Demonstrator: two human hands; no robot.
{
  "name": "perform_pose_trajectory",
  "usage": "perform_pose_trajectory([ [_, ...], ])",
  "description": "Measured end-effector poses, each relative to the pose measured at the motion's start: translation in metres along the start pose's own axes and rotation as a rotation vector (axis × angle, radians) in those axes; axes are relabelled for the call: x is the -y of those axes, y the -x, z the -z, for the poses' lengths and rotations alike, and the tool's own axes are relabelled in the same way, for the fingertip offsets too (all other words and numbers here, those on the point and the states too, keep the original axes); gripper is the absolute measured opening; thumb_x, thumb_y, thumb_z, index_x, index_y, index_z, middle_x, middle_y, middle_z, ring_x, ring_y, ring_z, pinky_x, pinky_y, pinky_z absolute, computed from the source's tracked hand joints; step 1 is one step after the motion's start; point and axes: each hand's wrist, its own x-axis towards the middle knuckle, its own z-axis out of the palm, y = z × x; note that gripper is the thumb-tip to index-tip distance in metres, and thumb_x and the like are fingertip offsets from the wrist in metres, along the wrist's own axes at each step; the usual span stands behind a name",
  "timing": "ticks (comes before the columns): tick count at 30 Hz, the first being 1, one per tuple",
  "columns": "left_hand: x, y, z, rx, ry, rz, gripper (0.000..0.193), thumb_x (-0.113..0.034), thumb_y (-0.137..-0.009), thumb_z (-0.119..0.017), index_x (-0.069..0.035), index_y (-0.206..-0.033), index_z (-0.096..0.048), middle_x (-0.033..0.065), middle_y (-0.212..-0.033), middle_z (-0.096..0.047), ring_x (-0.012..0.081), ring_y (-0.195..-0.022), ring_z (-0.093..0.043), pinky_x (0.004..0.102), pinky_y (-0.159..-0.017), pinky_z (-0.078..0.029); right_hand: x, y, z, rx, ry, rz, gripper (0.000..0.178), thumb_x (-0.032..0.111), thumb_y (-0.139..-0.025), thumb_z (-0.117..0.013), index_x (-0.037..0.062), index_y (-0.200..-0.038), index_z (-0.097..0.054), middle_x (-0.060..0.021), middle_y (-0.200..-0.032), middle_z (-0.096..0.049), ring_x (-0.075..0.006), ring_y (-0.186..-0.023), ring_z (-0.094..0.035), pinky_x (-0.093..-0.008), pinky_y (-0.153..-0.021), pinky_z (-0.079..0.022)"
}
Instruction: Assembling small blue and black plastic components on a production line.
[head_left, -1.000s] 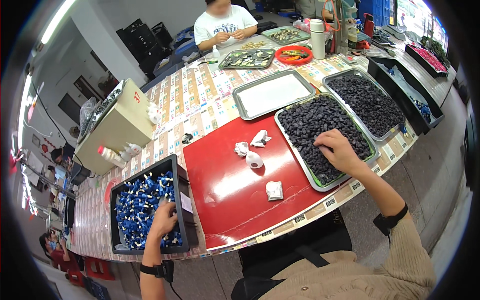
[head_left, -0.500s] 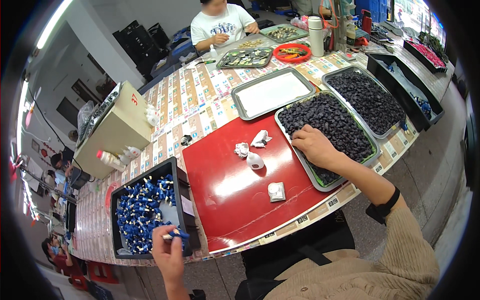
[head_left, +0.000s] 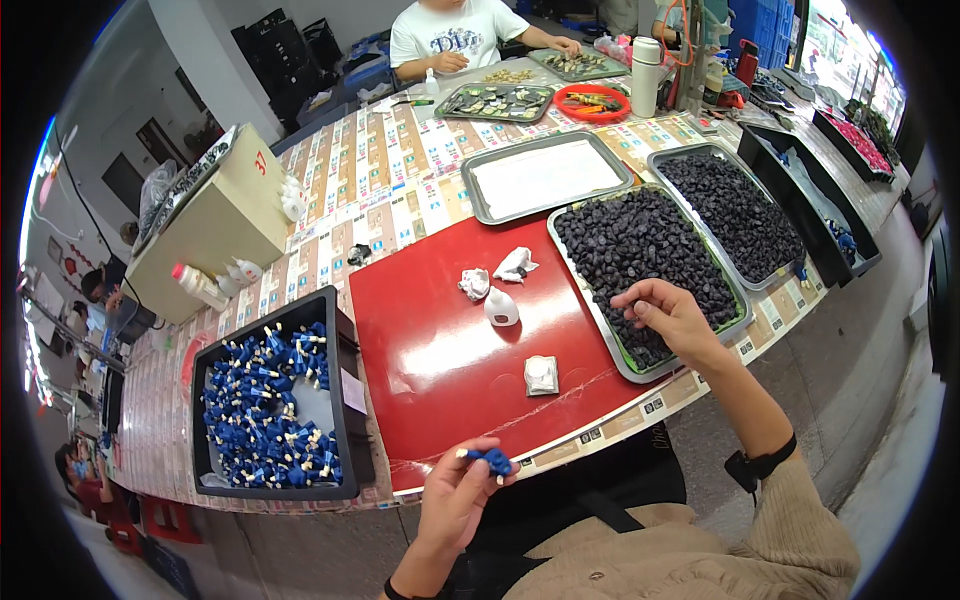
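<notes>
My left hand (head_left: 455, 505) is closed on a small blue figure part (head_left: 490, 461) with pale cream tips, over the near edge of a glossy red board (head_left: 440, 350). My right hand (head_left: 672, 318) is raised over the near half of a tray (head_left: 628, 362) heaped with small dark pieces (head_left: 640, 240). Its thumb and fingers are pinched together; whatever lies between them is too small to make out. At the left, a black bin (head_left: 352, 440) contains many similar blue parts (head_left: 262, 420). On the board stand a small white bottle (head_left: 501, 308), crumpled white tissues (head_left: 515, 264) and a small square pad (head_left: 541, 375).
Behind the board lies a grey tray lined with white (head_left: 545, 180). A second tray of dark pieces (head_left: 725, 205) and a long black bin (head_left: 815, 200) stand at the right. Bottles (head_left: 200, 285) sit beside a beige box (head_left: 215, 215). Across the table, a person (head_left: 455, 40) works at trays.
My left hand has moved right, from the blue parts bin to the red board's near edge, carrying the blue part. My right hand has lifted and drawn nearer from the dark pieces.
</notes>
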Motion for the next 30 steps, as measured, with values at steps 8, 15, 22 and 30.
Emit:
perform_pose_trajectory([
  [8, 0.013, -0.013, -0.012, 0.049, 0.304, 0.22, 0.03, -0.012, -0.097, -0.05, 0.003, -0.124, -0.05, 0.0116, -0.104, -0.061, 0.0224, -0.099, -0.064, 0.0331, -0.089, -0.055, 0.005, 0.026, -0.035, 0.263, -0.907, -0.312, 0.008, 0.011, -0.098, -0.05, 0.0071, -0.105, -0.051, -0.014, -0.114, -0.062, -0.0125, -0.094, -0.063, -0.0239, -0.077, -0.055],
  [15, 0.023, -0.012, -0.008, 0.061, 0.348, 0.227, 0.033, -0.006, -0.096, -0.05, 0.002, -0.128, -0.047, 0.012, -0.11, -0.059, 0.0212, -0.105, -0.061, 0.0301, -0.092, -0.054, 0.002, 0.04, -0.073, 0.142, -0.864, -0.389, 0.012, 0.003, -0.092, -0.057, -0.0004, -0.103, -0.061, -0.008, -0.102, -0.063, -0.0143, -0.089, -0.065, -0.023, -0.076, -0.057],
  [22, 0.03, -0.013, -0.002, 0.021, 0.344, 0.151, 0.03, -0.003, -0.095, -0.052, 0.001, -0.125, -0.05, 0.012, -0.112, -0.059, 0.0238, -0.11, -0.06, 0.031, -0.095, -0.053, 0.009, 0.042, -0.075, 0.157, -0.742, -0.407, 0.014, 0.001, -0.091, -0.059, -0.0028, -0.104, -0.061, -0.0077, -0.096, -0.064, -0.0155, -0.087, -0.067, -0.0244, -0.077, -0.057],
  [30, 0.032, -0.011, -0.003, 0.017, 0.228, 0.074, 0.023, -0.002, -0.093, -0.054, -0.003, -0.116, -0.05, 0.0123, -0.113, -0.059, 0.0264, -0.113, -0.058, 0.0356, -0.095, -0.052, 0.022, 0.033, -0.075, 0.15, -0.611, -0.419, 0.015, 0.0, -0.089, -0.06, -0.0044, -0.103, -0.062, -0.0106, -0.096, -0.066, -0.0172, -0.089, -0.067, -0.0257, -0.079, -0.057],
])
